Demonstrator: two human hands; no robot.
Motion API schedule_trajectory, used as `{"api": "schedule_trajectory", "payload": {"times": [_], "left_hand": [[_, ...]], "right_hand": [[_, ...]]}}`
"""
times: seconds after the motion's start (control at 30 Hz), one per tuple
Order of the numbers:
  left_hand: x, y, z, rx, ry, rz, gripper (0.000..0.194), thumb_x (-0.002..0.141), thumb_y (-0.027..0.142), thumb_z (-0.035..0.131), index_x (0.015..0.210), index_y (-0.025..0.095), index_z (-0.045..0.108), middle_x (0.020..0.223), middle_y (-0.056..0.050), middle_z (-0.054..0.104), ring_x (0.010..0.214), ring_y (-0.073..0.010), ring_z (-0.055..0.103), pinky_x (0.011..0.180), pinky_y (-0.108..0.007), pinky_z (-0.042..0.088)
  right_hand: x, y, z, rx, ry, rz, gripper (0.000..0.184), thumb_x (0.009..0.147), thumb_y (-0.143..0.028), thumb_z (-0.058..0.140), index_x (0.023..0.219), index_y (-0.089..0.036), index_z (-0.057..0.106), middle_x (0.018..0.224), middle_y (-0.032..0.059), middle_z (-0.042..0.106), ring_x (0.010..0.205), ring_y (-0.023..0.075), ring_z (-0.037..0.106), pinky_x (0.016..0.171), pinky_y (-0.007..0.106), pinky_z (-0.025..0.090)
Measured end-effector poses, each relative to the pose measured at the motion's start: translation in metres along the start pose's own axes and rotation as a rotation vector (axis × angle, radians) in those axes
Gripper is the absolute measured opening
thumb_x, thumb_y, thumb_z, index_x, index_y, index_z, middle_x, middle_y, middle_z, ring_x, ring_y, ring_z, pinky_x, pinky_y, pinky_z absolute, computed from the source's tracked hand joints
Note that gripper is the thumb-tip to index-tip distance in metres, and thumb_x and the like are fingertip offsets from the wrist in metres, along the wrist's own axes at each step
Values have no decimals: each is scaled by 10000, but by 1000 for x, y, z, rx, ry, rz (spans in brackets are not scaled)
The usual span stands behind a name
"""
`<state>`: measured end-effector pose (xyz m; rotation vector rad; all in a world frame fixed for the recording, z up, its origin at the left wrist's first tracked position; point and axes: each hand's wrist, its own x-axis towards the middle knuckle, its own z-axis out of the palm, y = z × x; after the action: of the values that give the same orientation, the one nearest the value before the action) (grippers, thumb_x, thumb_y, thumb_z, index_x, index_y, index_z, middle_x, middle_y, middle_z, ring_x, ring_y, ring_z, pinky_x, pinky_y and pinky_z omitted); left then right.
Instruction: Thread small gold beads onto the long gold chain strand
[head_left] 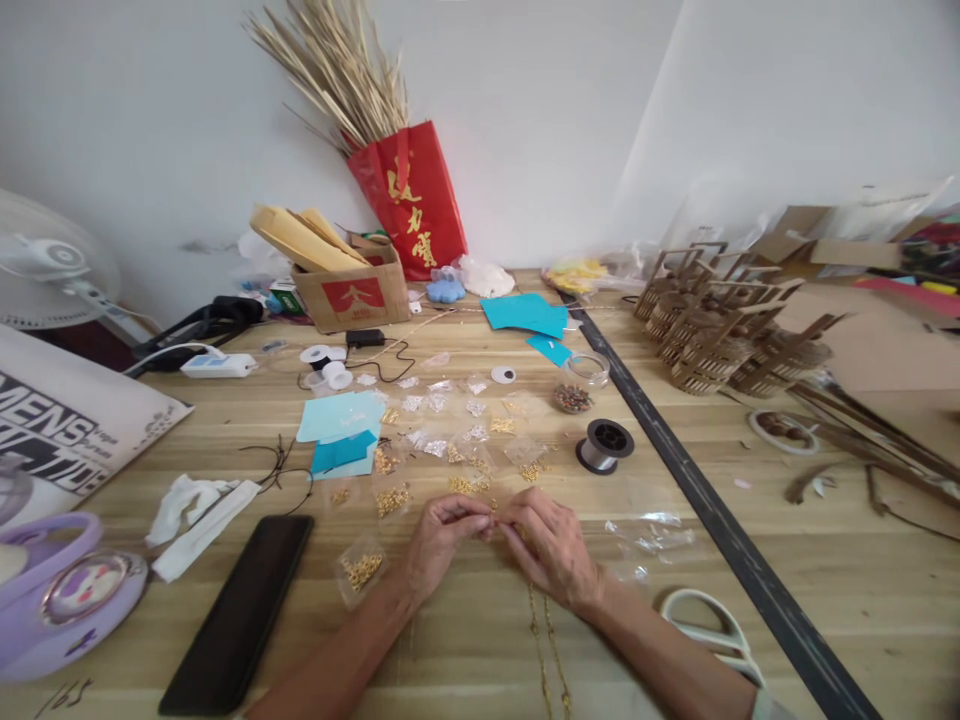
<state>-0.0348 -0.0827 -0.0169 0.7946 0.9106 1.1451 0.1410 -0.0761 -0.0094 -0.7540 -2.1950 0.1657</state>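
My left hand [450,530] and my right hand [551,545] meet fingertip to fingertip low over the wooden table. Both pinch at one spot, where a tiny piece is too small to make out. From beneath my right hand a thin gold chain [550,645] hangs down toward the table's near edge in two strands. Just beyond the fingers lie small clear bags with gold findings [469,485]. Nearer my left forearm is another bag of gold rings [364,572]. Silvery bits in bags [427,442] are spread farther back.
A black phone [238,615] lies left, white-handled scissors [709,630] right. Beyond stand a wire spool [604,447] and a bead dish [574,398]. Teal cards [341,430] lie left of the bags. Small wooden baskets [712,340] crowd the right; a cardboard box [356,295] and red bag [420,200] stand behind.
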Motion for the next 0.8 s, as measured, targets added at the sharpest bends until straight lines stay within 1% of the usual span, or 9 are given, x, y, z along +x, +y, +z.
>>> {"api": "schedule_trajectory", "payload": {"times": [0.47,0.8], "left_hand": [[0,-1,0,-2,8,-4,191,549,270,827,654,144,730,561,-12,673,553,-114,585,616,-240,461],[0,0,1,11,12,-11,182,546,272,827,641,147,733,566,-8,664,562,-108,565,615,-228,443]], "right_hand": [[4,-3,-2,-8,15,-9,105,909,-153,468,877,-159,568,755,54,576,709,155,539,612,258,442],[5,-4,-4,-11,7,-15,86,904,-145,484,898,-154,569,758,58,583,709,158,535,607,258,437]]}}
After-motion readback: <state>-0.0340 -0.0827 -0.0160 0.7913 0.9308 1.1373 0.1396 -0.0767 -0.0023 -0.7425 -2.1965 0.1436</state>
